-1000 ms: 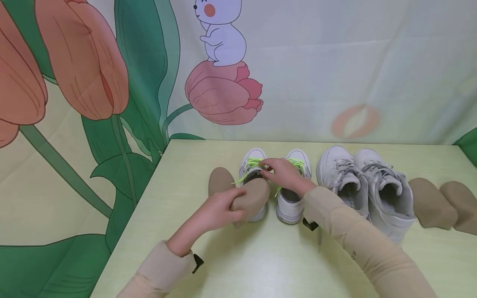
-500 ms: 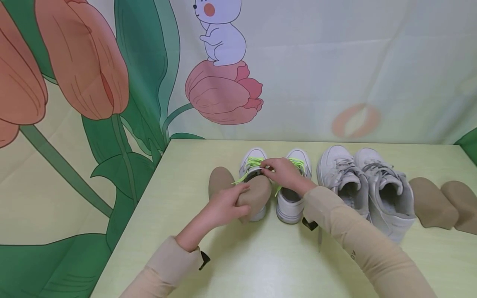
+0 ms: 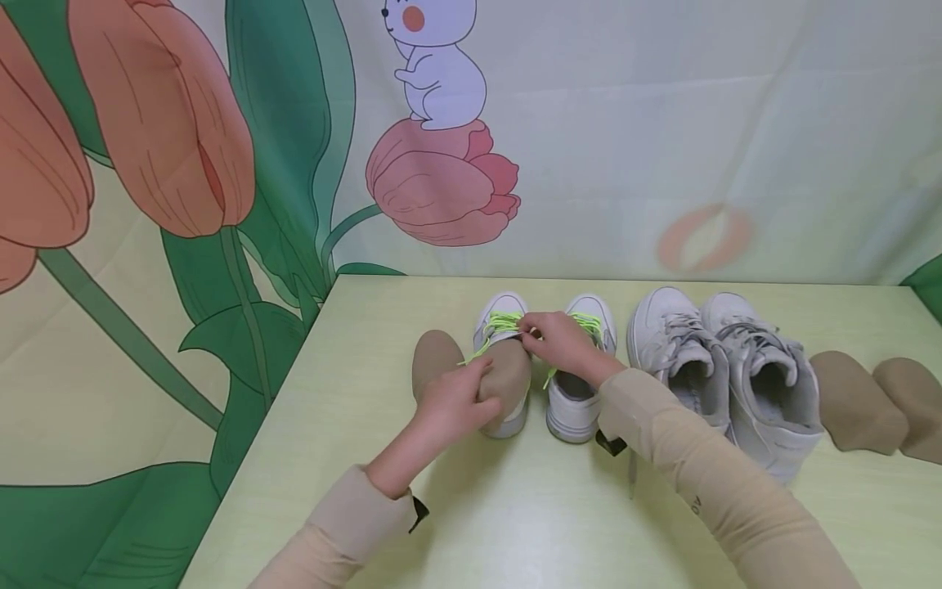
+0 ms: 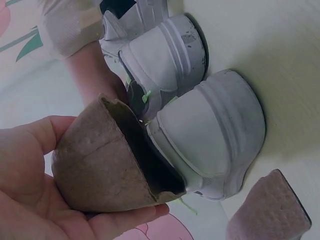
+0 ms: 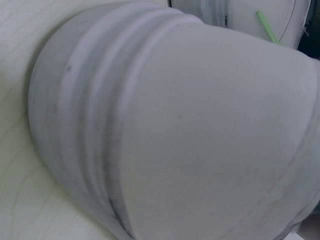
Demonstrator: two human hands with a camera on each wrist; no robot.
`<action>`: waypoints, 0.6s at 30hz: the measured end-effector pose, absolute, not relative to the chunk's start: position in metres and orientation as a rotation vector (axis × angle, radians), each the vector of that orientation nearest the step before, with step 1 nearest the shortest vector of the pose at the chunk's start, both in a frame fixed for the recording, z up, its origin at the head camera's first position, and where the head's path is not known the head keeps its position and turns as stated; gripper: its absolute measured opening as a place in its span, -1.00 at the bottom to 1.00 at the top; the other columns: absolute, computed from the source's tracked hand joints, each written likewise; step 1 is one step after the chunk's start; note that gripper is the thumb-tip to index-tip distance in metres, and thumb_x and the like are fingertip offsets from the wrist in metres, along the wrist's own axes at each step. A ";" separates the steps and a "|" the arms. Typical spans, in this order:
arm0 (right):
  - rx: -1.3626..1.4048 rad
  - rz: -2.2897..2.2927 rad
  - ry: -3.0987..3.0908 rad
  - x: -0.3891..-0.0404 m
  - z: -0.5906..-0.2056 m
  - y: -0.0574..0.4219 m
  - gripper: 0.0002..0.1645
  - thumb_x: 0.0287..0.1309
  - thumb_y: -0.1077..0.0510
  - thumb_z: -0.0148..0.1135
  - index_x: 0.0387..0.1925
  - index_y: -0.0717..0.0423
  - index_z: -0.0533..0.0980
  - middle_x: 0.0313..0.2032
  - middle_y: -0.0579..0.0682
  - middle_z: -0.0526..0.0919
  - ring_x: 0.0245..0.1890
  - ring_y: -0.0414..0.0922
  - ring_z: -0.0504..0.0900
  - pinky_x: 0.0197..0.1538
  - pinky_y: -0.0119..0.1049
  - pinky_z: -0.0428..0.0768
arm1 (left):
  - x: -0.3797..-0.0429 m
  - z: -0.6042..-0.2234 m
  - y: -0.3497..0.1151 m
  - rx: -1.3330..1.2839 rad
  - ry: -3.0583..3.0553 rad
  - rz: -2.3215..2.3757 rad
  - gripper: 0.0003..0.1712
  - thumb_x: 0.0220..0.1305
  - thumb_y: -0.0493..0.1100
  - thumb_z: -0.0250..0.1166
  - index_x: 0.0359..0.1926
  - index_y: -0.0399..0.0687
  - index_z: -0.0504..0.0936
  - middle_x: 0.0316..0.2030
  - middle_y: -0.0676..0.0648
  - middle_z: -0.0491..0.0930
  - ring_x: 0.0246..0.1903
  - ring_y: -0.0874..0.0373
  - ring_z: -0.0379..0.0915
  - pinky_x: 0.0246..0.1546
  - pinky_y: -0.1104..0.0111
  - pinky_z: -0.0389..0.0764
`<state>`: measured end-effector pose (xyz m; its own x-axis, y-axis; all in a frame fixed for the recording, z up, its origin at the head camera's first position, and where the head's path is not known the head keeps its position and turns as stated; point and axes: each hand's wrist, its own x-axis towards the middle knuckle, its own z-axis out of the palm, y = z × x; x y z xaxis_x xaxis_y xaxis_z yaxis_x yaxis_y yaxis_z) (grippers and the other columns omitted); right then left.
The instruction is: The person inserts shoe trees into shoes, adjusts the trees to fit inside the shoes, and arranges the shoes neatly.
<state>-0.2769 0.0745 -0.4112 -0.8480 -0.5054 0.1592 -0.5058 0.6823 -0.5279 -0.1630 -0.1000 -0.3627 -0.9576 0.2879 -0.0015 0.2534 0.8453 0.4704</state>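
My left hand (image 3: 456,405) grips a brown moulded-paper shoe insert (image 3: 508,368), thumb on one side and fingers on the other. Its rounded end overlaps the opening of a white sneaker (image 3: 504,304) with neon-green laces. In the left wrist view the insert (image 4: 100,160) shows a hollow, dark inside. At the tongue of the same sneaker, my right hand (image 3: 562,339) pinches with thumb and fingertips. Beneath that hand stands the matching sneaker (image 3: 574,413). A white sneaker heel (image 5: 215,130) fills most of the right wrist view, hiding the right fingers.
Another brown insert (image 3: 434,360) lies left of the sneakers. To the right stand two larger white sneakers (image 3: 670,327) with grey laces, then two more brown inserts (image 3: 857,401). A printed cloth (image 3: 589,164) hangs behind the pale table (image 3: 530,523).
My left hand has moved right and slightly up with the insert, tilting it more upright over the sneaker's opening. The right hand stays almost still at the tongue.
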 end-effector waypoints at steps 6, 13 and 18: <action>0.843 0.916 -2.890 -0.277 -0.413 0.075 -0.86 0.07 0.22 0.00 -0.38 0.10 0.50 -0.29 0.02 0.63 -0.27 -0.10 0.60 -0.30 -0.33 0.51 | -0.164 -0.365 -0.094 0.356 2.973 0.632 -0.33 -0.05 -0.03 0.10 0.16 -0.14 0.32 -0.20 -0.13 0.58 -0.42 0.09 0.40 -0.47 0.31 0.37; 0.809 0.901 -2.896 -0.275 -0.413 0.074 -0.85 0.09 0.20 0.00 -0.36 0.10 0.50 -0.27 0.02 0.63 -0.24 -0.08 0.60 -0.23 -0.26 0.53 | -0.162 -0.375 -0.097 0.365 2.957 0.760 -0.21 -0.05 0.21 0.25 0.16 -0.11 0.32 -0.04 -0.12 0.53 -0.20 0.03 0.49 -0.21 0.17 0.43; 0.782 0.862 -2.912 -0.274 -0.413 0.072 -0.85 0.09 0.19 -0.01 -0.35 0.08 0.50 -0.31 0.00 0.63 -0.32 -0.13 0.56 -0.29 -0.30 0.51 | -0.162 -0.388 -0.102 0.455 2.895 0.877 -0.13 -0.13 0.19 0.33 0.17 -0.12 0.30 0.14 -0.14 0.37 0.10 0.02 0.33 0.03 0.20 0.39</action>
